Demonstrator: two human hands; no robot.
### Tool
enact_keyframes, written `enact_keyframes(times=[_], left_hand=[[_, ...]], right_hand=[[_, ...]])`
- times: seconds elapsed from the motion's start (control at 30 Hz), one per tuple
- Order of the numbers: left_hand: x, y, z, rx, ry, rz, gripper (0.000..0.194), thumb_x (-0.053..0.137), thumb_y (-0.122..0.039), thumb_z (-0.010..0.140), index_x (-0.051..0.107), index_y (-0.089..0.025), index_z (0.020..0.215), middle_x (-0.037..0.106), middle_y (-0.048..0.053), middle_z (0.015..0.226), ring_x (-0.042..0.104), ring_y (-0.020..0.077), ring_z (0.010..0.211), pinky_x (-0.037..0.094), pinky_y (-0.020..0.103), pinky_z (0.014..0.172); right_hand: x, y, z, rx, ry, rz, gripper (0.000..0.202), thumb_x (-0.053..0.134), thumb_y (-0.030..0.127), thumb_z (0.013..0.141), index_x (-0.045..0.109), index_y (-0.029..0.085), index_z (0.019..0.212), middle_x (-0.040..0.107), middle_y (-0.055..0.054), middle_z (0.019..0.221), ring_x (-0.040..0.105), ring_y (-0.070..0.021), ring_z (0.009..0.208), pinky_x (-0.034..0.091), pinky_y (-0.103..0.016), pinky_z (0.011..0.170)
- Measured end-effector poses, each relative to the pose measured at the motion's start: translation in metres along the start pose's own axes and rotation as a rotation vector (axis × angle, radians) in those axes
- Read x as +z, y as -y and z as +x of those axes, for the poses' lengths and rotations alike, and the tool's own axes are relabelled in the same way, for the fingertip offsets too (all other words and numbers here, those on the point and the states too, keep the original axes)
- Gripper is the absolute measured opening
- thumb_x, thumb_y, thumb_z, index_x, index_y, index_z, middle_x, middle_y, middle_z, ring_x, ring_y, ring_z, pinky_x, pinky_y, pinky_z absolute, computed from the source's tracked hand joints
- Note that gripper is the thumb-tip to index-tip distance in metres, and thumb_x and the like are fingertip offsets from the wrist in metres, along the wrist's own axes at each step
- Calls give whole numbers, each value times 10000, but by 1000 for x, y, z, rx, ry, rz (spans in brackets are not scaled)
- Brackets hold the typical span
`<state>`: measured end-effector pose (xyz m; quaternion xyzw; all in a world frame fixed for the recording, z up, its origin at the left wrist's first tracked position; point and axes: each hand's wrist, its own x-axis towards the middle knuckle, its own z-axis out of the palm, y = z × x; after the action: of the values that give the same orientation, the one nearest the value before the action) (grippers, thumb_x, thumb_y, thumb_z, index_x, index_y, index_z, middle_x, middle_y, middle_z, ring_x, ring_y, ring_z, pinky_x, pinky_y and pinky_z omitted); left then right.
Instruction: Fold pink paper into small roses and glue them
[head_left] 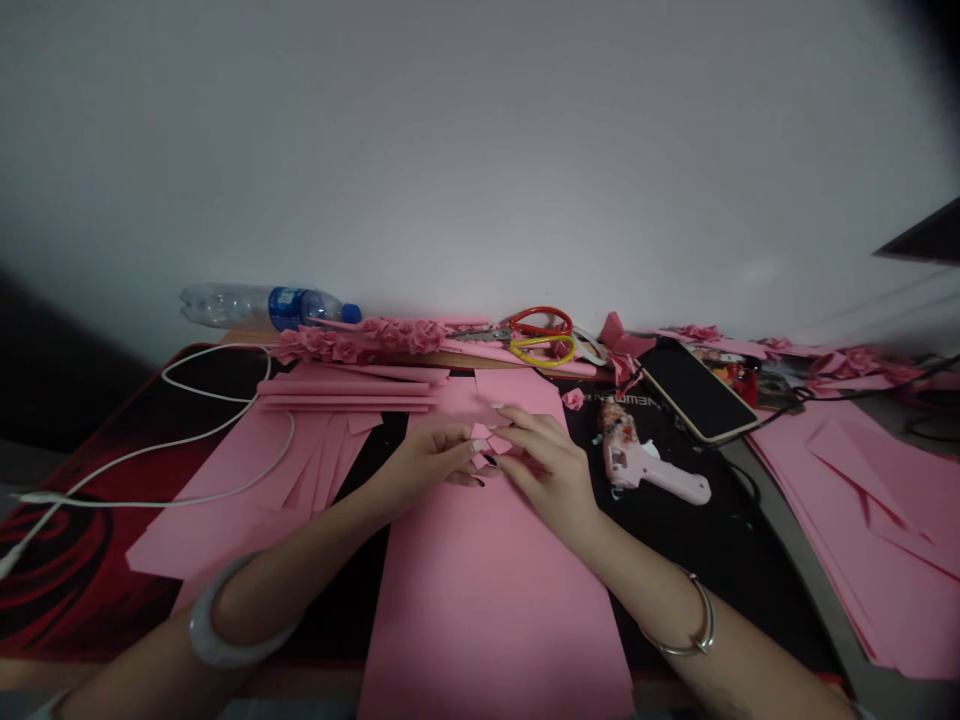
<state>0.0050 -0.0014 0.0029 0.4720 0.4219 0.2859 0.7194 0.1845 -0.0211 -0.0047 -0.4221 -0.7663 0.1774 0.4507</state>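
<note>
Between my two hands is a small pink paper flower (491, 440) with folded petals. My left hand (431, 460) pinches it from the left with thumb and fingers. From the right, the fingertips of my right hand (551, 470) close on its petals. Both hands are just above a long sheet of pink paper (499, 600) that runs toward me. Some of my fingertips are hidden behind the flower. A pale pink glue gun (649, 470) lies to the right of my right hand, its nozzle end stained brown. A small loose paper rose (573, 399) rests beyond that hand.
Rolled pink paper tubes (345, 390) and paper sheets (240, 500) lie left, crossed by a white cable (187, 500). Along the wall are a plastic bottle (262, 305), paper roses (401, 335) and scissors (541, 335). A phone (697, 388) and more pink sheets (862, 540) lie right.
</note>
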Motion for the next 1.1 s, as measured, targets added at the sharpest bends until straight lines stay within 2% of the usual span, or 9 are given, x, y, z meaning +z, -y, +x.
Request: enact_keyframes(times=[0.23, 0.47, 0.57, 0.67, 0.9, 1.0, 1.1], left_hand=[[0, 9, 0, -26, 28, -120, 231, 635, -371, 778, 638, -147, 836, 680, 34, 824, 683, 164, 785, 523, 256, 713], [3, 6, 0, 2, 18, -71, 252, 635, -381, 773, 641, -150, 875, 684, 34, 829, 681, 164, 770, 519, 273, 729], [6, 2, -1, 15, 1, -55, 293, 651, -397, 752, 651, -144, 898, 672, 40, 854, 672, 160, 738, 535, 285, 704], [7, 1, 0, 30, -17, -33, 309, 673, -414, 723, 661, -130, 843, 663, 43, 834, 657, 154, 708, 548, 296, 683], [5, 9, 2, 64, 16, 20, 330, 617, -451, 763, 645, -125, 806, 663, 57, 800, 663, 167, 743, 548, 274, 669], [6, 6, 1, 49, -13, -5, 339, 639, -459, 737, 641, -128, 805, 654, 45, 783, 660, 158, 719, 543, 268, 667], [6, 2, 0, 13, -64, -37, 319, 657, -441, 724, 636, -125, 771, 623, 21, 731, 629, 129, 663, 539, 270, 668]], right_hand=[[-1, 1, 1, -41, -58, 17, 111, 615, 127, 802, 680, 214, 824, 651, -106, 1131, 585, -217, 908, 479, -398, 798], [1, 5, 3, 167, -48, 176, 119, 625, 142, 778, 604, 196, 674, 601, -71, 933, 594, -185, 831, 480, -344, 751], [2, 6, 4, 187, -2, 243, 121, 629, 125, 765, 606, 192, 668, 574, -62, 884, 586, -181, 815, 475, -324, 726], [3, 6, 5, 204, 46, 300, 128, 616, 120, 774, 601, 194, 671, 571, -54, 859, 582, -178, 809, 468, -315, 721], [6, 2, 4, 322, 62, 335, 157, 588, 161, 801, 545, 187, 653, 569, -32, 785, 565, -161, 734, 457, -290, 673], [6, 2, 4, 344, 85, 345, 112, 574, 164, 811, 559, 187, 703, 584, -40, 827, 571, -165, 765, 463, -293, 689], [5, 4, 4, 305, 96, 354, 60, 621, 164, 778, 572, 195, 788, 593, -50, 902, 577, -179, 835, 468, -308, 736]])
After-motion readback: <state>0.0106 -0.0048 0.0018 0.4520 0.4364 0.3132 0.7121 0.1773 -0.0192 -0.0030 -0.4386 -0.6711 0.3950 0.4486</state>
